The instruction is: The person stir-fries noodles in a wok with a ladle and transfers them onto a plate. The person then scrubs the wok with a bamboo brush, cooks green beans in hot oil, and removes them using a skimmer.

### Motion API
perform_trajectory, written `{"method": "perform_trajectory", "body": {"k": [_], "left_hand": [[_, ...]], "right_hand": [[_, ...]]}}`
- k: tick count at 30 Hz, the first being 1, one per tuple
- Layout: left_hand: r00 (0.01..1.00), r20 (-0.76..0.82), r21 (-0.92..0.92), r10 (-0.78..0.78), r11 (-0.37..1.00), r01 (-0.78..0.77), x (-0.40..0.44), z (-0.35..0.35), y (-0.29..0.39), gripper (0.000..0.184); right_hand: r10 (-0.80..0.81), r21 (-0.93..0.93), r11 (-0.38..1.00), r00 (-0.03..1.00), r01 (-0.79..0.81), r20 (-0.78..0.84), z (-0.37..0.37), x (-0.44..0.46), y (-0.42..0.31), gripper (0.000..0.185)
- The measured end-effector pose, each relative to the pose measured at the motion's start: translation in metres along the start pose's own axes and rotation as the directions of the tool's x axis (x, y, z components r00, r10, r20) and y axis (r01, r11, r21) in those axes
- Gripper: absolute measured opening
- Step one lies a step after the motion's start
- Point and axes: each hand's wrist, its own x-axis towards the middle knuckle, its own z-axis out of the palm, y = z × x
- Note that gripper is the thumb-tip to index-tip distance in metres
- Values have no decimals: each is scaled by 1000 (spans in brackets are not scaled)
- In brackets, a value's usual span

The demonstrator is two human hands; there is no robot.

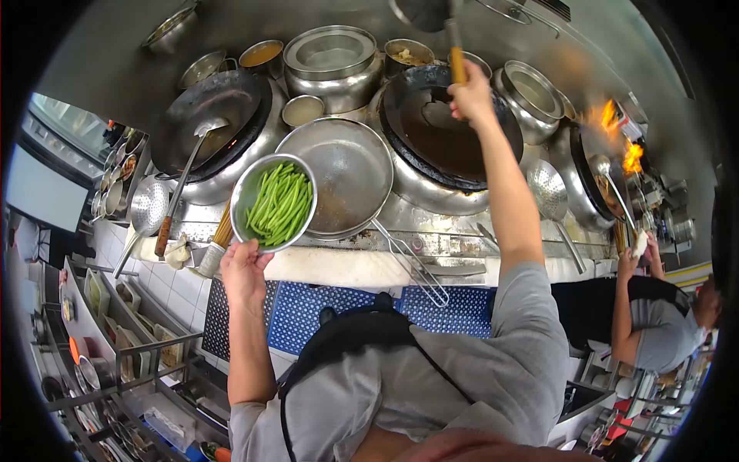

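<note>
My left hand [244, 271] grips the rim of a steel bowl [239, 202], which is tilted towards me. Long green beans [280, 204] lie in it. Wooden-handled and raised towards the back wall, a ladle [455, 46] is in my closed right hand [471, 94]; its head is partly cut off at the top edge. Below that hand, a wok [431, 146] of dark liquid sits on the range. A wide round strainer [339, 173] with a wire handle lies between the bowl and this wok, over another vessel.
At left another wok [181, 115] has a ladle [178, 189] resting in it, near a perforated skimmer [148, 208]. A second skimmer [548, 189] lies right. Steel pots [331, 77] line the back. Flames [631, 156] rise by a co-worker's wok [593, 181]; the co-worker [666, 323] stands right.
</note>
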Motion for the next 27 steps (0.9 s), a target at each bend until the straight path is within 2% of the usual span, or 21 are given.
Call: {"method": "perform_trajectory", "body": {"k": [1, 2, 3, 5, 6, 9, 10, 11, 13, 15, 17, 21, 23, 24, 25, 27], "left_hand": [[1000, 2, -7, -11, 1000, 11, 7, 5, 2, 5], [1000, 3, -14, -24, 1000, 24, 12, 8, 1, 5], [999, 2, -16, -40, 999, 40, 17, 8, 0, 5], [996, 69, 7, -54, 999, 54, 33, 12, 3, 5], [995, 77, 7, -62, 998, 62, 39, 16, 3, 5], [990, 117, 9, -75, 997, 75, 60, 26, 4, 4], [989, 129, 8, -71, 997, 70, 69, 29, 3, 4], [988, 142, 8, -65, 998, 65, 78, 34, 3, 4], [984, 173, 10, -47, 999, 46, 95, 52, 2, 4], [980, 193, 23, -42, 999, 39, 113, 80, 0, 4], [966, 259, 67, -14, 998, -4, 135, 116, -8, 4], [866, 480, 253, 137, 924, -287, 152, 207, -25, 7], [788, 569, 543, 237, 611, -576, 142, 248, -28, 13], [675, 640, 597, 368, 316, -738, 143, 266, -36, 15], [524, 723, 593, 450, -17, -805, 145, 282, -45, 16], [354, 811, 453, 466, -118, -883, 148, 309, -61, 18]], "right_hand": [[-33, -313, 950, 998, 16, -48, 17, 3, 6, 68], [-63, -464, 883, 997, 72, 35, 24, 0, 5, 67], [18, -488, 872, 992, 47, 129, 31, 0, 2, 68], [-240, -661, 721, 970, 208, 43, 53, -9, 12, 69], [-193, -644, 748, 981, 158, 17, 55, -15, 10, 69], [66, -348, 934, 996, -80, -52, 46, -51, -7, 70], [169, -228, 958, 985, -173, -36, 38, -69, -19, 63], [205, -50, 978, 979, -204, 12, 31, -86, -20, 60], [232, 303, 918, 966, -257, 117, 14, -114, -18, 54], [321, 431, 824, 930, -369, 181, -5, -151, -35, 48], [347, 495, 751, 899, -437, 267, -18, -175, -27, 52], [406, 586, 609, 845, -535, 349, -28, -220, -27, 53], [415, 651, 515, 826, -558, 380, -28, -232, -25, 50], [414, 676, 468, 817, -570, 402, -28, -236, -24, 42], [434, 708, 395, 798, -585, 417, -28, -238, -26, 39], [469, 761, 237, 758, -603, 454, -29, -243, -34, 34]]}}
